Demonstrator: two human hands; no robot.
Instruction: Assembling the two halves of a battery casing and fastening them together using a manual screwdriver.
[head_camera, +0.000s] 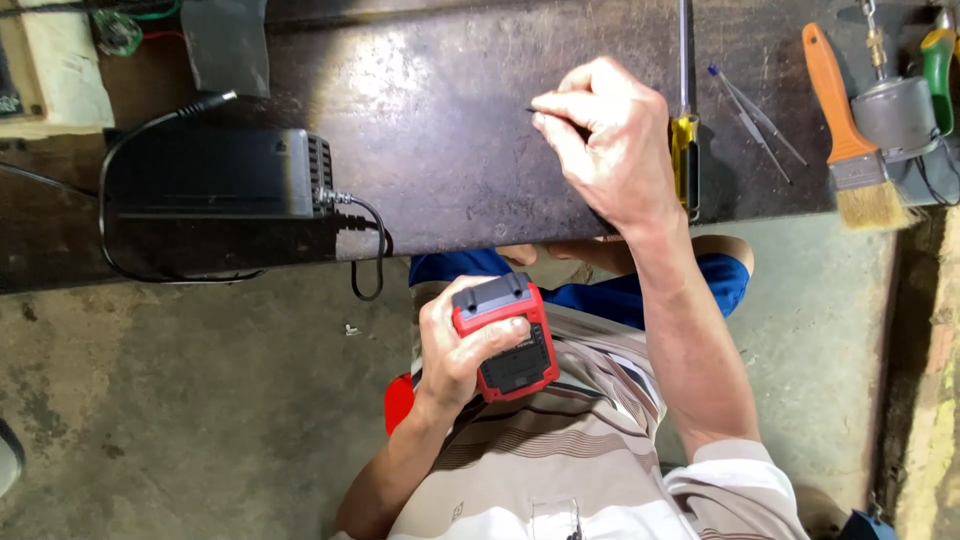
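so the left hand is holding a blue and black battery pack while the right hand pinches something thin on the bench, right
Not quite. In the head view the battery pack in the left hand is red and black, not blue. The rest holds: the right hand pinches a thin dark piece against the dark bench, beside a yellow-handled screwdriver.

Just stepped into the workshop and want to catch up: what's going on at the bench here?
A person seated at a dark workbench grips a red and black battery pack in the left hand, held over the lap. The right hand rests on the bench, pinching a thin dark pin-like piece; what it is cannot be told. Beside it lie a yellow-handled screwdriver, tweezers and an orange-handled brush. A black power adapter sits farther left.
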